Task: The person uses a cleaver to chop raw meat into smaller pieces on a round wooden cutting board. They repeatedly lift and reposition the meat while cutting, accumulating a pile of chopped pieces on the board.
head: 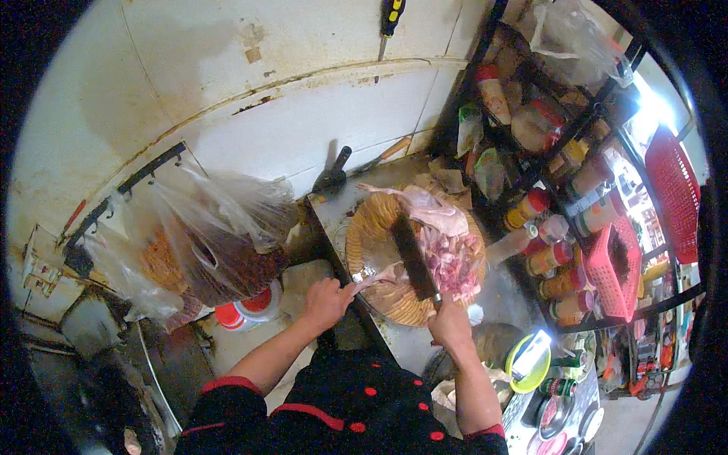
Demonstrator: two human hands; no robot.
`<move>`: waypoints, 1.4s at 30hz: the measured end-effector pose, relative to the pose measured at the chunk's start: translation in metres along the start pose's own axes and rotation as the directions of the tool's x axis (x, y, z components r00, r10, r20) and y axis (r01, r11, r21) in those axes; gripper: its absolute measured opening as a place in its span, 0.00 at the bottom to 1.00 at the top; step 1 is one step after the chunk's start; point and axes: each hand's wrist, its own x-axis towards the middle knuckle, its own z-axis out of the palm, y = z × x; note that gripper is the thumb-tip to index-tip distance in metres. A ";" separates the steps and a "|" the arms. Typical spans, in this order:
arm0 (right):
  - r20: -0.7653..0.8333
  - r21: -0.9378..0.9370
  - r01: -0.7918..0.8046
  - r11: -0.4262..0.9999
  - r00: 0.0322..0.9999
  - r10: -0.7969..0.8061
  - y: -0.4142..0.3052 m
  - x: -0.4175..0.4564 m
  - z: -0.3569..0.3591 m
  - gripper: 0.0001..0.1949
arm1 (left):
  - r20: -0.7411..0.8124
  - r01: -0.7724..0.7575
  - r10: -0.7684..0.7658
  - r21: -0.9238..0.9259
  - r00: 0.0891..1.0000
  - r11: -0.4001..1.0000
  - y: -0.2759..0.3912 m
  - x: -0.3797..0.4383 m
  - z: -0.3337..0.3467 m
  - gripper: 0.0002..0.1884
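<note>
My right hand [450,325] grips the handle of a dark, broad-bladed cleaver [413,259]. Its blade lies across a round wooden chopping block [369,227]. With my left hand [329,302] I hold the thin end of a piece of raw poultry [387,276], seemingly a leg, at the block's near left edge. The blade covers part of that piece, so I cannot tell whether it touches it. Right of the blade lies a heap of chopped raw meat [452,264]. Beyond the heap rests a larger skin-on part of the bird [435,210].
Plastic bags [210,239] hang from a hook rail at left. A rack at right holds red-lidded jars [549,259] and a pink basket [614,273]. Beside my right forearm stands a yellow-green colander [515,364]. A dark handled tool [335,170] stands by the wall.
</note>
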 end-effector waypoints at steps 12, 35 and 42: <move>-0.379 0.183 0.253 0.950 0.910 -0.169 -0.068 -0.027 -0.051 0.24 | -0.085 0.075 -0.087 -0.138 0.993 0.988 0.016 0.015 0.039 0.11; 0.022 0.061 0.000 0.998 1.000 -0.001 0.005 -0.027 0.031 0.17 | 0.257 0.391 -0.428 -0.882 0.867 0.262 -0.008 0.066 0.034 0.04; -0.042 0.094 0.192 0.977 0.981 -0.189 -0.017 -0.020 0.017 0.18 | 0.172 0.447 -0.454 -0.651 0.874 0.614 -0.028 0.038 0.034 0.05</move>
